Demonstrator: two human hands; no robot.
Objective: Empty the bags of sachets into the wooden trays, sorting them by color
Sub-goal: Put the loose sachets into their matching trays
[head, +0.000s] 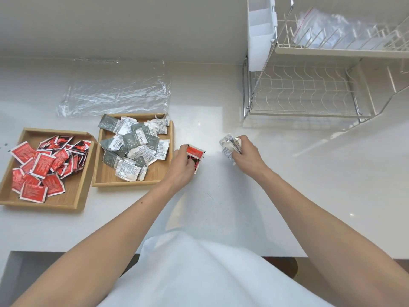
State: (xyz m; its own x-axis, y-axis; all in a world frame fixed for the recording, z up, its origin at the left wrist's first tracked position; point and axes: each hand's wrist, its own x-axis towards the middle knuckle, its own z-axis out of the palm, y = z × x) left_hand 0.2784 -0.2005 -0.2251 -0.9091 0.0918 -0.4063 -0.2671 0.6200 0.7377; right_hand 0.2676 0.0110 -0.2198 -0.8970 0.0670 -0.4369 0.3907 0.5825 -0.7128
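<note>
Two wooden trays sit on the white counter at the left. The far-left tray (75, 191) holds several red sachets (42, 165). The tray beside it (104, 178) holds several grey and white sachets (135, 147). My left hand (182, 167) is just right of that tray, closed on a few red sachets (194, 155). My right hand (244, 154) is further right, closed on a bunch of grey and white sachets (228, 145). An empty clear plastic bag (115, 89) lies flat behind the trays.
A two-tier wire dish rack (309, 91) stands at the back right, with a zip bag (327, 25) on its upper shelf and a white holder (261, 36) hung on its side. The counter's front edge runs close to my body.
</note>
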